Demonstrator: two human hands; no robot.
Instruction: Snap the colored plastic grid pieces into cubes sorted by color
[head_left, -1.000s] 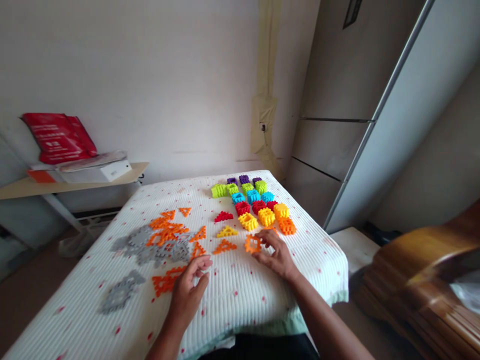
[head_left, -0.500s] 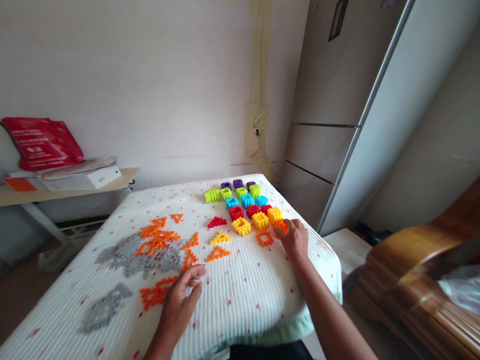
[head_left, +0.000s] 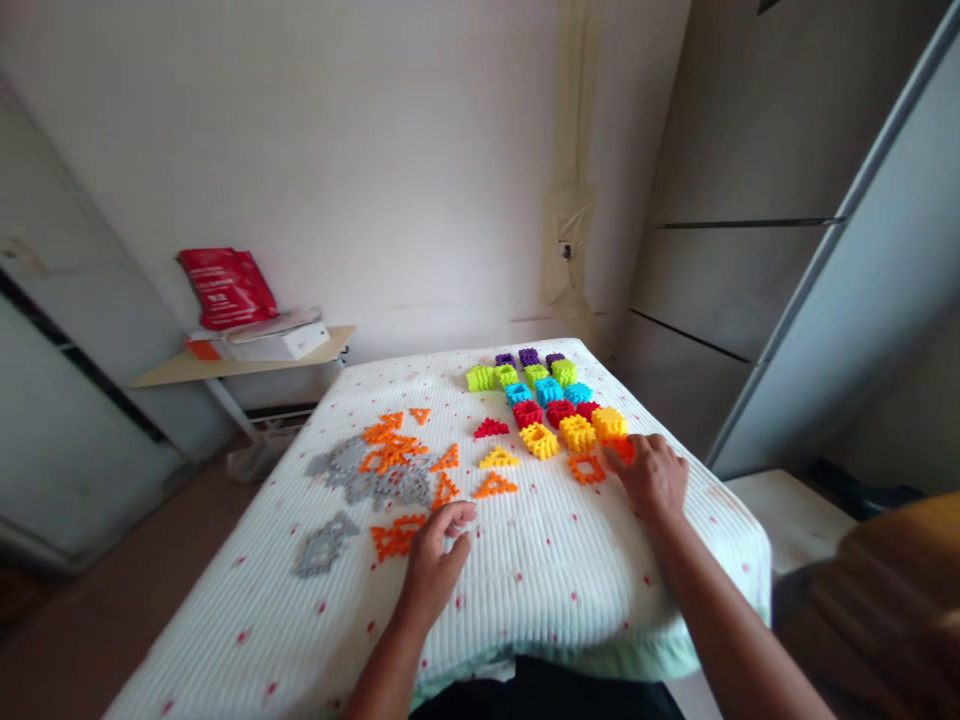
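My right hand (head_left: 652, 478) has its fingertips on an orange toothed building piece (head_left: 621, 449) at the near right end of the colored stacks, partly covering it. Beside it an orange square frame piece (head_left: 586, 469) lies flat. My left hand (head_left: 441, 555) hovers low over the cloth, thumb and fingers loosely curved apart, holding nothing. Close by it are flat orange interlocking pieces (head_left: 395, 538) and orange triangles (head_left: 495, 485). A yellow triangle (head_left: 499, 457) and a red triangle (head_left: 491, 428) lie beyond.
Stacks in yellow (head_left: 577, 433), red (head_left: 528, 414), blue (head_left: 549, 390), green (head_left: 481, 378) and purple (head_left: 529, 356) stand in rows. Grey pieces (head_left: 325, 546) lie at left on the quilted cloth (head_left: 525, 620). A fridge (head_left: 720, 270) and a side shelf (head_left: 172, 372) flank the table.
The head view has turned left, so everything sits further right in the picture. My right hand stays at the orange piece, and my left hand keeps nearly the same pose.
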